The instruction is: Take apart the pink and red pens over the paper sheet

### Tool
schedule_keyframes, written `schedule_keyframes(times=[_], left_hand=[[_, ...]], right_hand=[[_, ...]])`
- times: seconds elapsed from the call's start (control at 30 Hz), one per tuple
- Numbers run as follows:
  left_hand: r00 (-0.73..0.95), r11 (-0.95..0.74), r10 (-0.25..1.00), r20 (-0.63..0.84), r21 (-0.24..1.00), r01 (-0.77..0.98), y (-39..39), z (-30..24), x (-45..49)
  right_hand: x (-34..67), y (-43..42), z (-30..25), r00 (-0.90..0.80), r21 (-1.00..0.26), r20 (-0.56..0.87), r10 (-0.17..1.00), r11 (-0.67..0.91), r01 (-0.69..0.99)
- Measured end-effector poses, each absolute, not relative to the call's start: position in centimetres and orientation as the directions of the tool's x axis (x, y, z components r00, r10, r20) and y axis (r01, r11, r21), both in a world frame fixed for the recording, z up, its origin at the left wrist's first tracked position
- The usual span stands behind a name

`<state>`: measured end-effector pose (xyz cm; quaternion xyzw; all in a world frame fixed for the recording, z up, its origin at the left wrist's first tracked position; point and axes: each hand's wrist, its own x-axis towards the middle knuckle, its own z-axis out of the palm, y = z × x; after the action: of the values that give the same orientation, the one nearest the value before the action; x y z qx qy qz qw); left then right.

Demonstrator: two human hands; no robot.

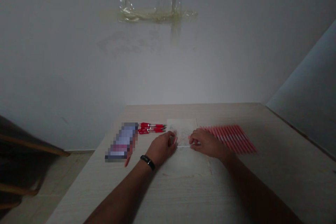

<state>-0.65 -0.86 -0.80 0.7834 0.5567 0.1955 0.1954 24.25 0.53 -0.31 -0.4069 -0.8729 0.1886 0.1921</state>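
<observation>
My left hand (161,147), with a black band on its wrist, and my right hand (206,142) face each other over a pale sheet (189,166) on the table. A thin whitish strip (183,146) runs between their fingertips; blur hides what exactly it is. Both hands are closed, fingers curled at its two ends. Small reddish bits show by the fingertips of each hand. Beside my right hand lies a slanted row of several slim red pens (236,138), partly behind the hand. Beyond my left hand is a small group of red pens with dark tips (151,130).
A blurred-out phone-like slab (122,140) lies on the left of the table, a red stick (128,159) along its edge. The light wooden table (147,199) meets a wall (210,70) with peeling clear tape (147,16). Dark wooden furniture (26,143) stands at left.
</observation>
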Motion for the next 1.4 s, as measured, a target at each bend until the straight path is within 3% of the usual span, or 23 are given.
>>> schedule_keyframes(times=[0.27,0.43,0.67,0.87,0.97,1.1,1.4], left_hand=[[0.303,-0.303,0.947,0.105,0.603,0.738,-0.8,-0.1,-0.3],[0.328,-0.363,0.927,0.179,0.639,0.678,-0.8,0.4,-0.1],[0.419,-0.448,0.876,0.238,0.722,0.527,-1.1,0.5,0.3],[0.356,-0.342,0.909,0.219,0.878,0.336,-0.8,0.3,0.4],[0.313,-0.310,0.923,0.225,0.916,0.256,-0.6,0.2,0.3],[0.308,-0.302,0.923,0.231,0.931,0.205,-0.5,0.1,0.2],[0.289,-0.329,0.918,0.270,0.928,0.178,-0.6,0.4,0.1]], right_hand=[[25.0,1.0,0.7,-0.393,-0.509,0.289,0.873,0.488,0.709],[24.4,0.9,-0.3,-0.280,-0.736,0.231,0.932,0.355,0.577],[21.8,0.4,-1.4,-0.383,-0.909,0.183,0.905,0.305,0.286],[21.4,0.4,-1.5,-0.354,-0.965,0.167,0.920,0.226,0.134],[21.2,0.4,-1.8,-0.381,-0.990,0.094,0.920,0.125,0.058],[20.6,0.0,-2.2,-0.410,-0.999,0.038,0.912,0.044,0.007],[20.7,0.0,-2.0,-0.442,-0.999,0.042,0.896,0.040,-0.014]])
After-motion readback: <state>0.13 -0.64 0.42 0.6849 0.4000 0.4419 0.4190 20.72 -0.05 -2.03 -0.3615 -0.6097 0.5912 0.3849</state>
